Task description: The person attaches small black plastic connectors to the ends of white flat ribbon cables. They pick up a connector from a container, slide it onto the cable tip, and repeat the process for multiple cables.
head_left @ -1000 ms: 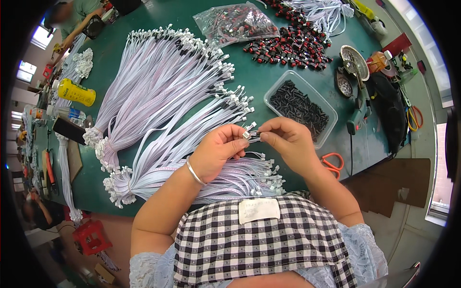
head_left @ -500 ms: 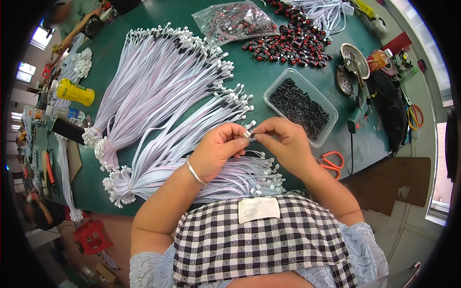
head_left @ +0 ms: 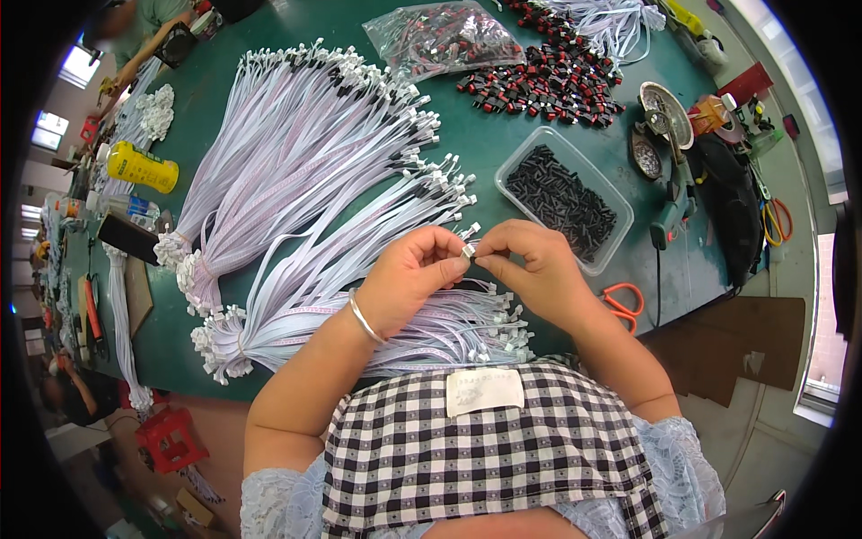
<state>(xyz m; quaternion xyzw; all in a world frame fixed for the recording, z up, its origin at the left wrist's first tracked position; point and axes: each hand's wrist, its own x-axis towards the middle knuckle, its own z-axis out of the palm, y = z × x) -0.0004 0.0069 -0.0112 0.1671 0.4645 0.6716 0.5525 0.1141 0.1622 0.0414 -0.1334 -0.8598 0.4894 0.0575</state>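
Observation:
My left hand [head_left: 415, 277] and my right hand [head_left: 530, 269] meet fingertip to fingertip above the green table [head_left: 224, 117], pinching the white connector end of a flat ribbon cable [head_left: 468, 252] between them. A metal bangle sits on my left wrist. Under my hands lies a bundle of pale ribbon cables with white plugs [head_left: 449, 323]. Bigger fans of the same cables [head_left: 305, 153] spread to the left and behind. A clear plastic tray of small black parts [head_left: 561, 198] stands just beyond my right hand.
A pile of red and black parts [head_left: 543, 81] and a clear bag of them [head_left: 444, 36] lie at the back. Orange scissors [head_left: 621, 301], a heat tool [head_left: 669, 211] and a dark bag [head_left: 727, 207] are at the right. A yellow bottle [head_left: 144, 168] stands left.
Both hands stay together on the cable end; the fingers have shifted only slightly. Nothing else on the table has moved.

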